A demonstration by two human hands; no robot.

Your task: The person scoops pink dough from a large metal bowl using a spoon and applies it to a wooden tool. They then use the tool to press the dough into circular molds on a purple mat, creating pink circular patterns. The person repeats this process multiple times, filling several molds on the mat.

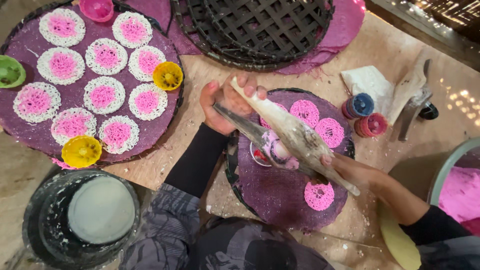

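Observation:
My left hand [227,102] grips the far ends of a long wooden two-handled press [292,134], smeared with white and pink dough. My right hand [352,170] holds the near ends of its handles. The press hangs over a round purple-lined tray [280,200], which carries three pink lacy noodle rounds: two [317,120] at its far side and one [319,195] near my right wrist. Under the press sits a small cup [260,156] with pink dough.
A large tray [30,45] at left holds several white-and-pink noodle rounds plus yellow [167,75], green [10,71] and pink [97,9] cups. A dark woven tray [255,27] lies behind. A pot with white dough [100,210] stands near left. Blue [359,105] and pink moulds [372,125], a cloth and a bowl of pink dough [460,192] are at right.

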